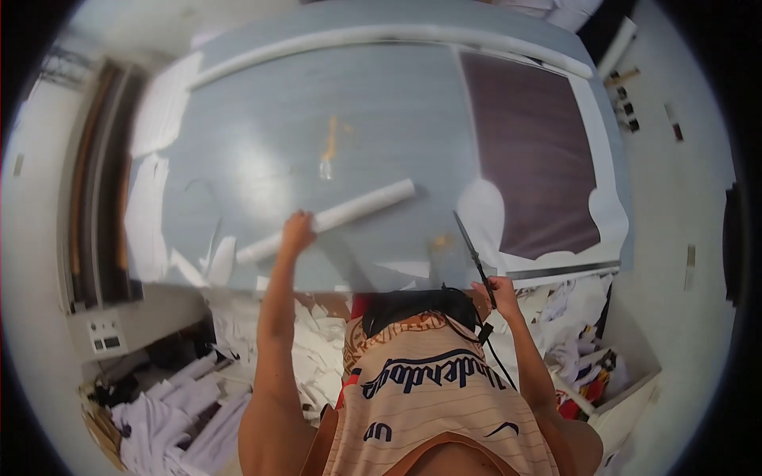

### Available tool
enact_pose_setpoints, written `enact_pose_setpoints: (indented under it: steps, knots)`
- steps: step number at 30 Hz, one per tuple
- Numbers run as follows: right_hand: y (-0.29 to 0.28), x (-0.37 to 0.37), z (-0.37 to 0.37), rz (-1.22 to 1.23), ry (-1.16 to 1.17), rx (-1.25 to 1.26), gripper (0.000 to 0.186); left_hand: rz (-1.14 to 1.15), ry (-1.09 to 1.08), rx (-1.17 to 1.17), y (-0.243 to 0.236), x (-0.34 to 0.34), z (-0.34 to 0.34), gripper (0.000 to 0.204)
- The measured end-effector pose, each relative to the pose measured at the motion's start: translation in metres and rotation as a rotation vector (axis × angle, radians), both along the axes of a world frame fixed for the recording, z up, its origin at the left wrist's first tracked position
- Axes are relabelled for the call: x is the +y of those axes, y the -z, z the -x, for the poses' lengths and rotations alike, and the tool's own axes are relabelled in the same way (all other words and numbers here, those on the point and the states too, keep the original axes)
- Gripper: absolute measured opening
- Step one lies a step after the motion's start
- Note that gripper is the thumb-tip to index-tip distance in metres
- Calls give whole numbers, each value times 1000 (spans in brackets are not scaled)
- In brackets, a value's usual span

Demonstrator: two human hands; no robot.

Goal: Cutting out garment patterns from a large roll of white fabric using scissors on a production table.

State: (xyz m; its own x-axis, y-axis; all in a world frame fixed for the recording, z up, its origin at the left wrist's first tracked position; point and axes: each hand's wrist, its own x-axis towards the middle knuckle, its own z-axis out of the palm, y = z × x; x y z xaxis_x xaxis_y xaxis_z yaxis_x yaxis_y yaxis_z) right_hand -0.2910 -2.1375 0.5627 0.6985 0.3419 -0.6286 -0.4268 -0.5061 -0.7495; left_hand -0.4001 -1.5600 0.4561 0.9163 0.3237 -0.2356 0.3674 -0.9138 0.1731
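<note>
My left hand (298,232) is closed around a white paper roll (361,202), which lies diagonally across the grey tabletop (234,131). My right hand (496,293) grips a long dark bladed tool (470,242), apparently scissors, pointing up the table; a black cord (496,361) hangs near it. To the right of the tool, a maroon sheet (532,151) lies on white paper (607,218) with curved cut edges. Loose white paper pieces (222,262) are at the left near edge.
A long white strip (381,33) runs along the far edge. White paper sheets (159,103) line the left side, beside long dark rails (103,182). Heaped white scraps (317,333) lie below the near edge. Bins of fabric (175,412) stand at lower left and right.
</note>
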Motion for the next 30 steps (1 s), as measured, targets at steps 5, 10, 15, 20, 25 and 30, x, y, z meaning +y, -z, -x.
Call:
enact_pose_setpoints:
  steps: [5, 10, 15, 20, 25, 30]
  knots:
    - [6, -91, 54, -40, 296, -132, 49, 463, 135, 10, -49, -66, -108, 70]
    - [82, -135, 143, 51, 501, -392, 15, 1076, 278, 172, -116, -173, -169, 71]
    - [47, -183, 250, 176, 740, -239, 62, 1831, 521, -715, -230, -286, -218, 70]
    - [36, -191, 348, 201, 1049, -71, 62, 2186, 433, -891, -332, -415, -255, 64]
    - [54, -183, 407, 212, 1335, 19, 60, 2502, 327, -806, -355, -543, -268, 58]
    - [22, -168, 474, 168, 1661, 32, 57, 2094, 1021, -353, -308, -899, -154, 71]
